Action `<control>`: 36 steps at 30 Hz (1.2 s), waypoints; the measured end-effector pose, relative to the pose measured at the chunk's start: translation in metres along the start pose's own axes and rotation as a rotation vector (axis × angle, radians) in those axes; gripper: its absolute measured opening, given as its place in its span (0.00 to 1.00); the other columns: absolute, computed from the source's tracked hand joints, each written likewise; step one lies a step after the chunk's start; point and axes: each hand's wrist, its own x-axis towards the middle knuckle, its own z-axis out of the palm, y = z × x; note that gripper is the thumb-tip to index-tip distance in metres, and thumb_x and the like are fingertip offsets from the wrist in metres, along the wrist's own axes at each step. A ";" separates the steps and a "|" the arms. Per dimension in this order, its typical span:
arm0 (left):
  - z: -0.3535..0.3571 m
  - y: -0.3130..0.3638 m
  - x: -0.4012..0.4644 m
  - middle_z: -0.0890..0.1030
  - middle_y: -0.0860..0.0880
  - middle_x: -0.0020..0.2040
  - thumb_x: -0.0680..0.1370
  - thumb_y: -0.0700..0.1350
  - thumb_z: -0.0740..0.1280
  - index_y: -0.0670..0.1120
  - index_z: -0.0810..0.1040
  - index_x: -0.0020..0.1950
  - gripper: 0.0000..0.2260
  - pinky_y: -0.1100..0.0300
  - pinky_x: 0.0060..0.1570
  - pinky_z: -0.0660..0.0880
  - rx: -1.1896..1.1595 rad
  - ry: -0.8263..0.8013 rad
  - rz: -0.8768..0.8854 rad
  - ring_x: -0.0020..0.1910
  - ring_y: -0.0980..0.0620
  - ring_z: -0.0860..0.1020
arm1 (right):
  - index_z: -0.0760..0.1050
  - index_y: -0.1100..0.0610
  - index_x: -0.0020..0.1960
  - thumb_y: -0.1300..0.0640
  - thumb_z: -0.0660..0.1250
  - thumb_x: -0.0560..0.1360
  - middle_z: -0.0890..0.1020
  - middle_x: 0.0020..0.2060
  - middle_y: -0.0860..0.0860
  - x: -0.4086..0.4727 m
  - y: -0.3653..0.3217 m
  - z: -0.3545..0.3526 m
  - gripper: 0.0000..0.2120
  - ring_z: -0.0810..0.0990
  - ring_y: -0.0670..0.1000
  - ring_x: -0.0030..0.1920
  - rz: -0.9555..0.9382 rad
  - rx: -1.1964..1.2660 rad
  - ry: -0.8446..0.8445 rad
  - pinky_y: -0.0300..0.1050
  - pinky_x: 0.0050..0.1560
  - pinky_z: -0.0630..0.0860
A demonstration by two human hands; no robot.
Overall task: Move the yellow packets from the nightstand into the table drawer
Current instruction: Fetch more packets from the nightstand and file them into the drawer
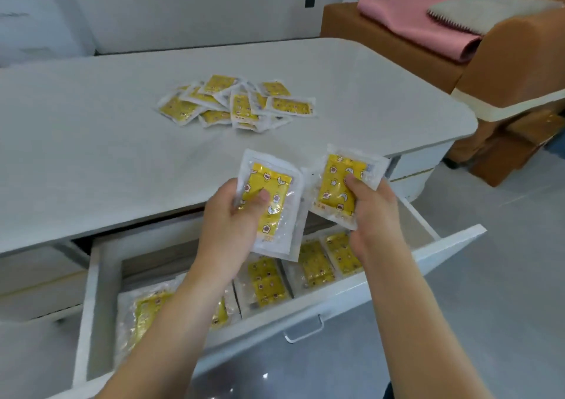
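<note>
- Left hand point(235, 215) grips one yellow packet point(269, 206), thumb pressed on its printed face and fingers curled behind; the packet stands nearly upright above the open drawer point(428, 255).
- Right hand point(370, 209) pinches a second packet point(339, 184) the same way, thumb on the front; it tilts slightly and its edge sits just beside the left one, possibly touching it.
- More packets already lie flat in the drawer point(269, 282), in a rough row along its front part.
- A loose heap of packets point(238, 102) remains on the white surface point(91, 141), well apart from the hands; the task looks partly done.
- Handling, as I judge it: each packet is a thin, clear-edged pouch with a yellow inner sachet. Light, flexible, likely slick plastic. It bends rather than breaks, so a firm pinch should do no harm.
- Best hold seems to be across the padded yellow middle, thumb opposite fingers, as both hands do now; the flat sealed border is thinner and probably slips more easily.
- In the heap they overlap, so picking one may drag its neighbours.
</note>
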 end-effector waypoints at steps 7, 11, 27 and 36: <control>-0.063 0.001 -0.005 0.86 0.53 0.42 0.77 0.42 0.70 0.49 0.83 0.46 0.03 0.55 0.43 0.79 -0.083 0.127 -0.160 0.41 0.53 0.85 | 0.78 0.49 0.58 0.55 0.71 0.74 0.85 0.51 0.50 -0.026 0.020 0.026 0.13 0.83 0.55 0.54 0.013 -0.148 -0.218 0.61 0.60 0.77; -0.087 -0.014 -0.016 0.85 0.44 0.43 0.74 0.41 0.71 0.44 0.82 0.48 0.04 0.50 0.42 0.80 0.019 0.117 -0.180 0.40 0.45 0.84 | 0.78 0.53 0.55 0.59 0.69 0.77 0.86 0.48 0.53 -0.034 0.045 0.026 0.08 0.85 0.56 0.50 0.021 -0.239 -0.286 0.61 0.56 0.79; -0.100 -0.049 -0.011 0.86 0.54 0.42 0.78 0.45 0.69 0.51 0.81 0.48 0.02 0.57 0.40 0.77 0.079 0.134 -0.229 0.41 0.53 0.84 | 0.78 0.55 0.56 0.62 0.67 0.78 0.86 0.47 0.55 -0.026 0.059 0.038 0.08 0.86 0.57 0.48 0.050 -0.384 -0.451 0.62 0.55 0.80; -0.046 -0.046 -0.012 0.86 0.48 0.45 0.77 0.41 0.70 0.46 0.82 0.51 0.04 0.55 0.43 0.80 0.054 -0.047 -0.316 0.41 0.48 0.85 | 0.78 0.53 0.54 0.61 0.69 0.77 0.86 0.46 0.54 0.010 0.016 -0.004 0.07 0.86 0.56 0.47 -0.007 -0.423 -0.349 0.60 0.54 0.80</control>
